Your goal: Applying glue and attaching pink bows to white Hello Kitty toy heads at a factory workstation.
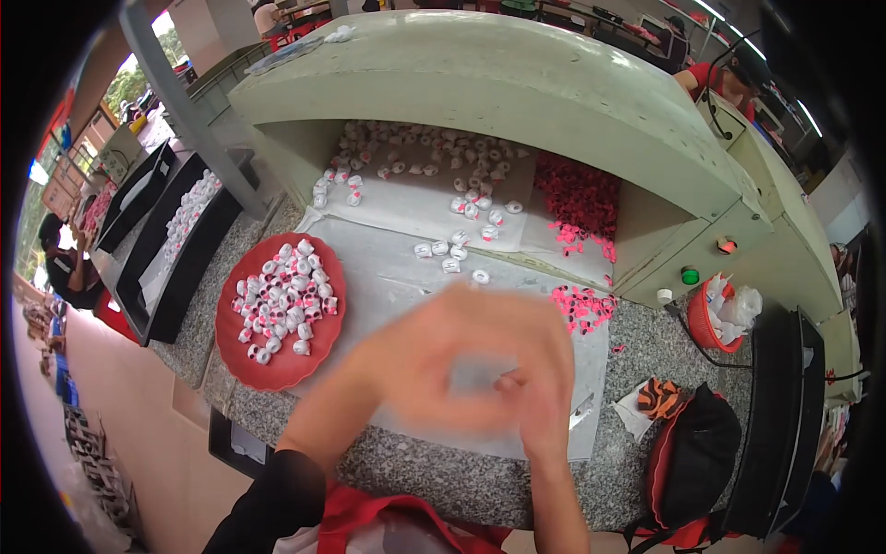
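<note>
Over the paper-covered middle of the bench, my left hand [420,346] and my right hand [543,369] come together in a ring. Both are smeared by motion, so I cannot make out the fingers or anything small between them. To the left of my hands, a red scalloped plate [236,355] bears many small white rounded pieces [303,347] with pink parts. Just beyond my hands, a few loose white pieces [450,265] lie on the paper sheet [369,254]. A scatter of flat pink pieces [583,309] lies beyond my right hand.
A pale green hooded cabinet [480,69] arches over the bench, with more white pieces and a pink heap [577,194] inside. At right stand a red basket [703,319] with plastic bags and a black bag [706,443]. Black trays [180,268] stand at left. Other people work farther off.
</note>
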`<state>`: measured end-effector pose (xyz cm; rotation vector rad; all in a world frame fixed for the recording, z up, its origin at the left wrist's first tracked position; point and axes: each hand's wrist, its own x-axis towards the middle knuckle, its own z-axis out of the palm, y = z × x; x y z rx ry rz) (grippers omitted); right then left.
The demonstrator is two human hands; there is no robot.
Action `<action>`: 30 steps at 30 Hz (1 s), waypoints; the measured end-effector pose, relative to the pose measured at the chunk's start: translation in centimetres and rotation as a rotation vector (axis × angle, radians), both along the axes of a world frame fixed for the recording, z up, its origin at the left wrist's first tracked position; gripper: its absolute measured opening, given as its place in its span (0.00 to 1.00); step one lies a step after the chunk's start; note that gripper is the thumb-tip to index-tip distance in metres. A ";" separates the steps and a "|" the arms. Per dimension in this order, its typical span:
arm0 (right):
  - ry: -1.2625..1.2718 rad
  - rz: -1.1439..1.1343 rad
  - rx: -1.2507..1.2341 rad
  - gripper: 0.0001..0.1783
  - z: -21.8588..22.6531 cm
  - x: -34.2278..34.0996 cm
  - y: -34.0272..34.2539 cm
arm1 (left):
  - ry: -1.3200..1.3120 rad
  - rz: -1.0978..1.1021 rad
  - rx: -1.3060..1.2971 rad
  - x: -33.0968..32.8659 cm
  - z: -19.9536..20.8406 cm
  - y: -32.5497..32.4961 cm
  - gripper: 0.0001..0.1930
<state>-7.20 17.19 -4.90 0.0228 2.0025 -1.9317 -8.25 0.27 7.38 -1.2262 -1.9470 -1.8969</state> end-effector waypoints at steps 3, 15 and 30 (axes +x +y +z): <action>-0.002 0.025 -0.111 0.04 0.2 0.3 -0.2 | -0.268 0.692 -0.346 -13.3 -7.1 -2.5 0.10; -0.035 -0.003 -0.102 0.05 0.9 0.5 0.0 | 0.119 1.130 -0.959 -19.8 -17.8 -7.6 0.14; 0.102 0.008 -0.032 0.05 1.1 0.1 0.7 | -0.095 1.328 -0.358 -2.4 -17.3 -7.4 0.13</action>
